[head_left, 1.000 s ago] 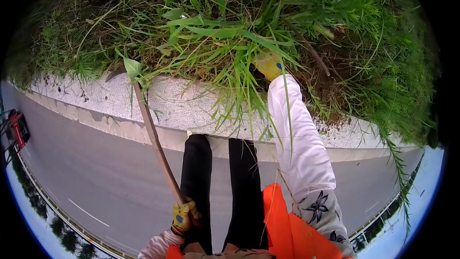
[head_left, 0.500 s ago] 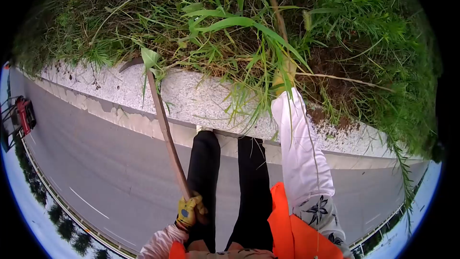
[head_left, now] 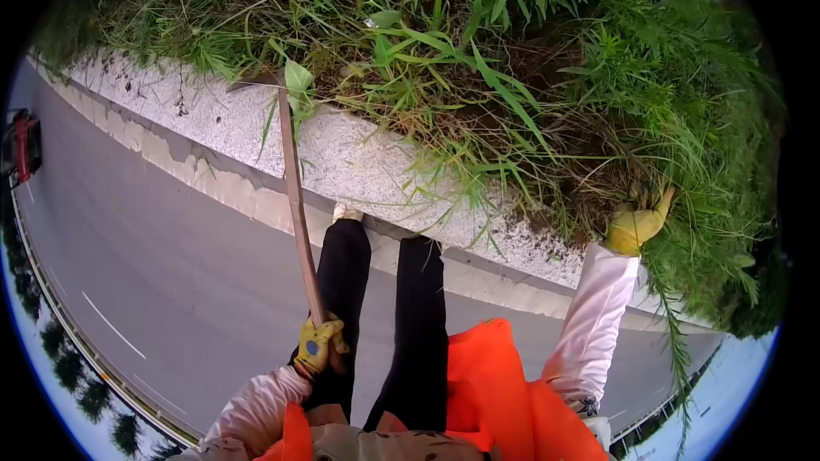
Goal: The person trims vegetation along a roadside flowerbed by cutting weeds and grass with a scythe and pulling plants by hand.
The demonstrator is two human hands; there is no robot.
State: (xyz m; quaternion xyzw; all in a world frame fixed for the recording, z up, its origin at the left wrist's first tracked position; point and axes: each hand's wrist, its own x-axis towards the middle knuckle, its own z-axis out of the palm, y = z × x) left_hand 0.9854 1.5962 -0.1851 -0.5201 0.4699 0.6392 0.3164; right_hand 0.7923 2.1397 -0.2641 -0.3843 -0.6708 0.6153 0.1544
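Observation:
My left hand [head_left: 318, 348], in a yellow work glove, is closed round the lower end of a long wooden handle [head_left: 295, 196]. At its far end is a dark sickle blade [head_left: 254, 81], resting at the edge of the grass with a broad green leaf [head_left: 298, 78] beside it. Over on the right, my right hand [head_left: 636, 224], also gloved in yellow, reaches into the weeds [head_left: 683, 171]. Its fingers look apart, and the tips are partly among stems. Dry stalks and brown soil [head_left: 589, 196] lie just left of it.
A pale rough concrete kerb [head_left: 359, 149] runs between the overgrown bank and the grey road [head_left: 213, 265]. My legs in black trousers [head_left: 418, 316] stand against the kerb. A red vehicle [head_left: 24, 145] is on the road at far left. An orange vest [head_left: 487, 376] hangs in front.
My right hand has moved right and down, from the tall stalks in the middle to the weeds at right. The left hand still holds the sickle. The view has shifted somewhat.

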